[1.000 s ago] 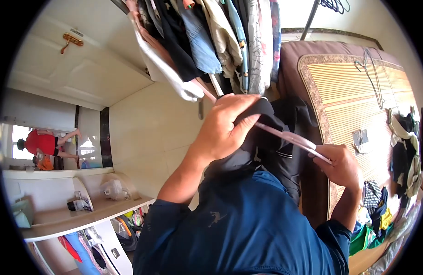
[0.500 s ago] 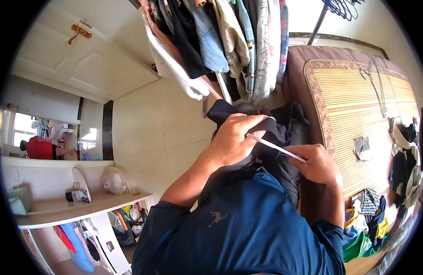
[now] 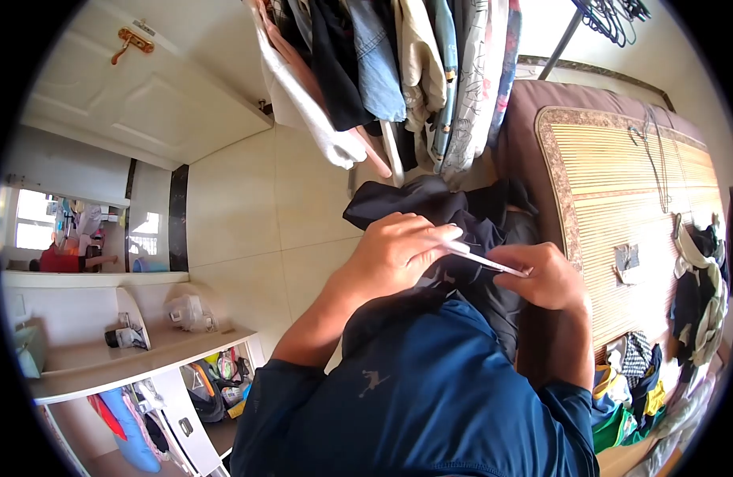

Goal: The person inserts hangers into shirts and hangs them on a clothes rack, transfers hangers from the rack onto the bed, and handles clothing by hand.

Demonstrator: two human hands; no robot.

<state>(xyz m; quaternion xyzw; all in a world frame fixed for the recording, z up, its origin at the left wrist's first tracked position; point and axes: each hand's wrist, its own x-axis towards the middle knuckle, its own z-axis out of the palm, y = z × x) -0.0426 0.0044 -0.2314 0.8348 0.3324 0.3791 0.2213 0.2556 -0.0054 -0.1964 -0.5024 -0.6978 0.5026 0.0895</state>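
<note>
A thin, straight white strip (image 3: 487, 261) runs between my two hands above my lap; what exactly it is, I cannot tell. My left hand (image 3: 400, 250) pinches its left end between thumb and fingers. The other end lies in my right hand (image 3: 541, 274), gripped by thumb and curled fingers, with a short tip showing past the thumb. A black garment (image 3: 406, 199) lies bunched over my legs just beyond and beneath both hands. My left fingertips overlap its folds in this view.
Hanging clothes (image 3: 378, 79) fill the space ahead. To the right is a bed with a bamboo mat (image 3: 597, 207), hangers and piled clothes (image 3: 633, 389). White shelving (image 3: 128, 374) stands at left near a door (image 3: 152, 87). A person in red (image 3: 60, 258) appears far left.
My left hand has shifted slightly down and left, its fingers now further along the strip. The black garment's edge spreads further left. The view has turned a little.
</note>
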